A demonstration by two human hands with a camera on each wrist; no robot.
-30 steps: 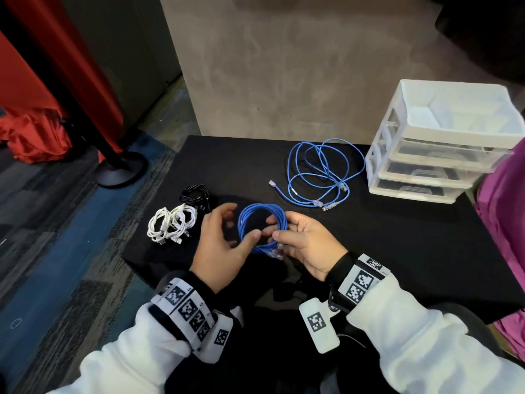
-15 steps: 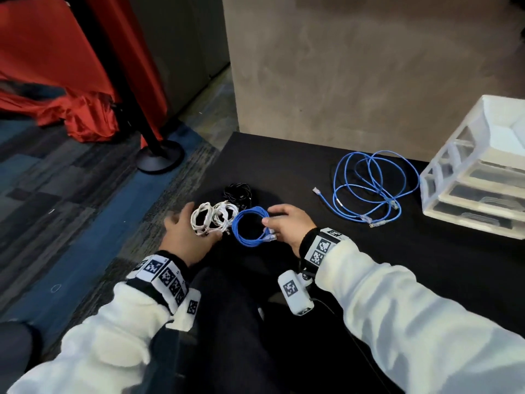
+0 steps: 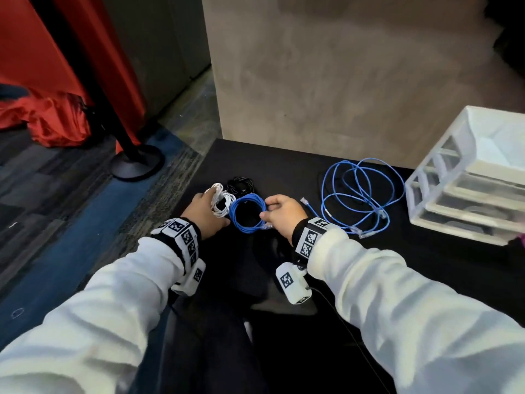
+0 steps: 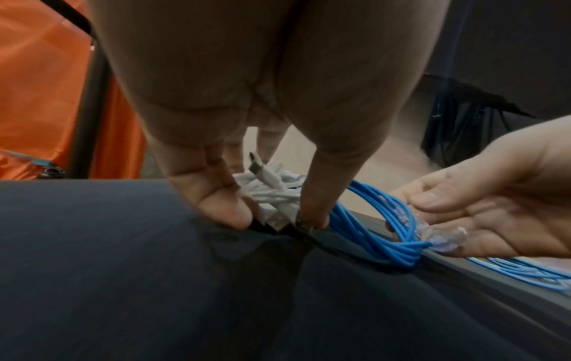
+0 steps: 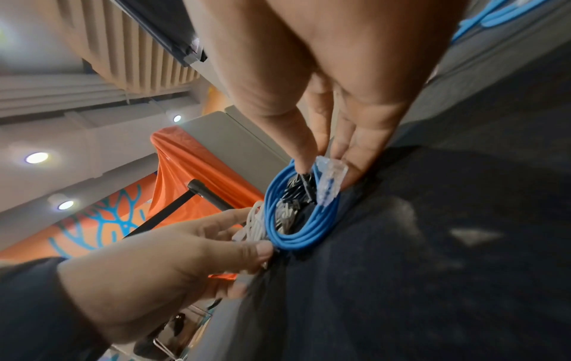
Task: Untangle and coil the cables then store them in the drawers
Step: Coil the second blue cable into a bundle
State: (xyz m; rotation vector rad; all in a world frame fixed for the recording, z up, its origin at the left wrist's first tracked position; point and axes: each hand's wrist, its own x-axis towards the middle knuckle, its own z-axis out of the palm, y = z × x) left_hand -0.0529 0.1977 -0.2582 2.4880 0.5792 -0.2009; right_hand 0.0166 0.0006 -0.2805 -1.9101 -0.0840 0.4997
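A coiled blue cable lies on the black table near its front left corner. My right hand pinches the coil's right side, by the clear plugs. Just left of it lies a white cable bundle; my left hand grips it between thumb and fingers, USB plugs showing between them. A small black coil sits behind both. A loose, uncoiled blue cable is spread out to the right. The white drawer unit stands at the far right, drawers closed.
The table's left edge runs close to my left hand, with carpet floor below. A black stand base and red cloth sit on the floor at left. A grey wall rises behind the table.
My left hand has let go of the blue coil and moved left onto the white bundle. My right hand has brought the coil down beside that bundle. The head view has swung left.
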